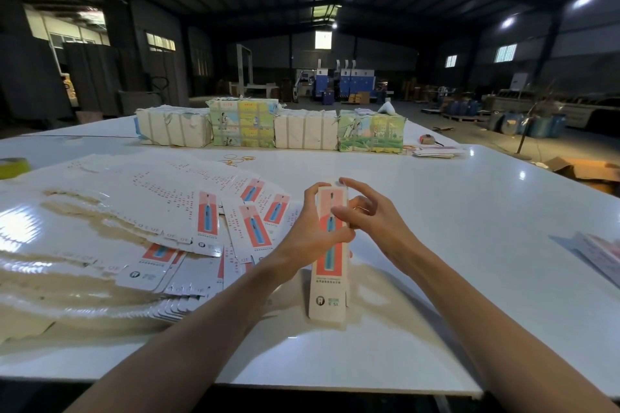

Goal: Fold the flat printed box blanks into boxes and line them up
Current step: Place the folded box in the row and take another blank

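A long narrow printed box (329, 282), white with a red panel and a blue toothbrush picture, is held above the white table (453, 228) at the centre. My left hand (313, 231) grips its left side around the middle, thumb across the front. My right hand (364, 211) pinches its upper right edge, with the index finger reaching over the top end. A spread pile of flat printed blanks (161, 221) lies fanned out on the table to the left of my hands.
Wrapped bundles (271, 126) stand in a row at the table's far side. A few rubber bands (235, 159) lie in front of them. Folded boxes (600, 251) sit at the right edge. A green tape roll (13, 167) is far left.
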`<state>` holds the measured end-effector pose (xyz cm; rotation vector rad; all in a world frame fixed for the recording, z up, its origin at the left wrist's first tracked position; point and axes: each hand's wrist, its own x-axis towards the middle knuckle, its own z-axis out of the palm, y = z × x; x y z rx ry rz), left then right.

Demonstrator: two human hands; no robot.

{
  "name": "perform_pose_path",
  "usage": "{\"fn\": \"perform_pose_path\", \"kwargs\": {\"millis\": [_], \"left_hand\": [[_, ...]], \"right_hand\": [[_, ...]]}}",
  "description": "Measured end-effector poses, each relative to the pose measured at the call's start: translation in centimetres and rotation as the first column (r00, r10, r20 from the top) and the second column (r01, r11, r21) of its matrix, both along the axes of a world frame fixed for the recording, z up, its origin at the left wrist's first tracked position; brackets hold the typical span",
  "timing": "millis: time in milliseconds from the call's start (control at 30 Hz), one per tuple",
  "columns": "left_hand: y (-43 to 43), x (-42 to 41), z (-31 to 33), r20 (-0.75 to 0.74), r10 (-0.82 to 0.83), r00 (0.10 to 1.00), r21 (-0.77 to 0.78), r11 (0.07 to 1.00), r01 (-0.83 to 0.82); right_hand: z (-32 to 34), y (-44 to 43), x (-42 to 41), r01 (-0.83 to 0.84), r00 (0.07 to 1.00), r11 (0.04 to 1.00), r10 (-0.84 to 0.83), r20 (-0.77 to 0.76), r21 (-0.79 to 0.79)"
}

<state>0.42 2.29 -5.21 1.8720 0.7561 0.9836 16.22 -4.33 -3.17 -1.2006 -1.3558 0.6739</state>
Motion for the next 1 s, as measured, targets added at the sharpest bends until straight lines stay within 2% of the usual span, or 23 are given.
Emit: {"fn": "perform_pose_path", "kwargs": {"millis": [133,400,533,633,833,1000], "left_hand": [[-0.2,0.1,0.0,-0.003,-0.034,0.999,-0.016,0.999,0.034],[-0.2,0.0,-0.3,-0.026,-0.035,0.999,-0.077,0.997,0.033],[-0.7,-0.2,0.1,-0.001,-0.117,0.993,-0.174,0.978,0.115],[-1.2,-0.3,0.5,-0.038,-0.187,0.982,-0.231,0.958,0.173],[-1.1,-0.5,0.5,-0.119,-0.194,0.974,-0.204,0.965,0.167],[-0.9,-0.5,0.6,-0.138,-0.16,0.977,-0.177,0.975,0.135]], "right_hand": [[0.1,-0.3,-0.3,0.009,0.999,1.0,-0.01,0.034,0.011],[-0.1,-0.3,-0.2,-0.024,0.999,0.995,0.028,0.037,-0.096],[0.1,-0.3,0.2,0.056,0.997,0.998,-0.059,-0.058,-0.043],[0.1,0.0,0.8,0.089,0.984,0.993,-0.1,-0.147,-0.08],[0.4,-0.1,1.6,0.099,0.99,0.991,-0.107,-0.087,-0.089],[0.5,-0.4,1.4,0.14,0.989,0.99,-0.141,0.031,0.029]]}}
